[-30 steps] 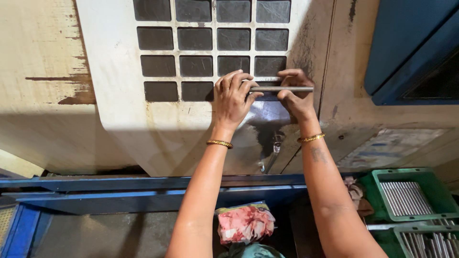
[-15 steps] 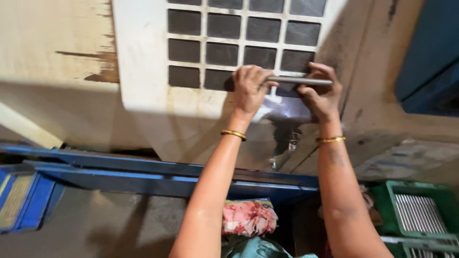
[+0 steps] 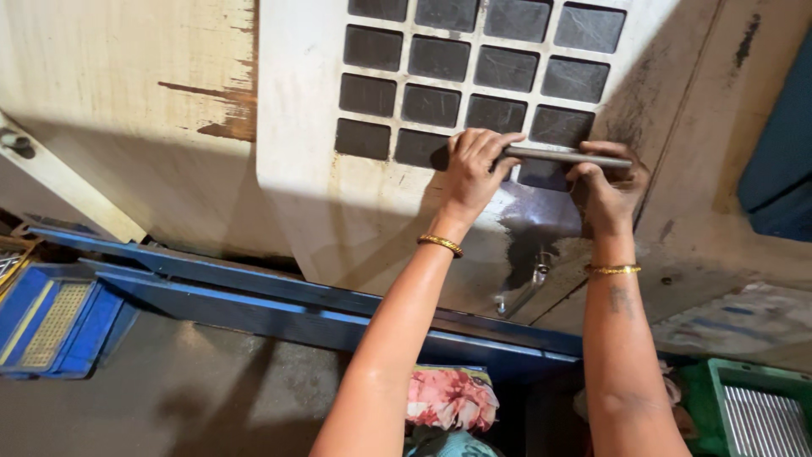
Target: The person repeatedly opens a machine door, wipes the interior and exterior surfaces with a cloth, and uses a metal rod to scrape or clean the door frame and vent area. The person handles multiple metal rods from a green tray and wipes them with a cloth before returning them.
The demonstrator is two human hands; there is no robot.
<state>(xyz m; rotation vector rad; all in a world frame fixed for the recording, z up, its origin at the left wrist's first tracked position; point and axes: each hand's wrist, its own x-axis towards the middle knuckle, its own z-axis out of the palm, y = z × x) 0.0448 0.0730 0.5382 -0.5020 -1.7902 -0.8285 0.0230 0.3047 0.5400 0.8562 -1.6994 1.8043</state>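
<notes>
Setting: workshop; worn cream machine housing (image 3: 152, 169) with rust streaks, seen from above.
Door panel: pale sliding panel (image 3: 304, 169) with a grid of dark square windows (image 3: 474, 72); grime and dark staining below the handle.
Handle: grey metal bar (image 3: 558, 156), horizontal, mounted across the lower right of the window grid; gripped at both ends, probably for an even pull on the panel.
Left hand: left hand (image 3: 474, 169) closed over the left end of the bar, fingers curled on top, thumb under; gold bangle (image 3: 440, 245) at the wrist.
Right hand: right hand (image 3: 609, 190) closed round the right end of the bar, knuckles toward the camera, skin darkened with grease; second bangle (image 3: 612, 269) at the wrist, small mark on the forearm.
Arms: both stretched forward and up to the bar, well apart at the elbows.
Latch: small metal fitting (image 3: 529, 283) below the bar, on the stained patch; details too small to tell.
Rail: blue metal beam (image 3: 279, 305) running along the foot of the housing, under both arms.
Left bin: blue plastic crate (image 3: 51, 317) with a pale mesh insert, at far left, near the floor.
Right bin: green plastic crate (image 3: 753, 406) holding rows of grey metal rods, at lower right.
Cloth: pink patterned fabric (image 3: 448, 398) between the forearms, below the rail; likely clothing.
Upper right: blue cabinet edge (image 3: 778, 169), partly out of view.
</notes>
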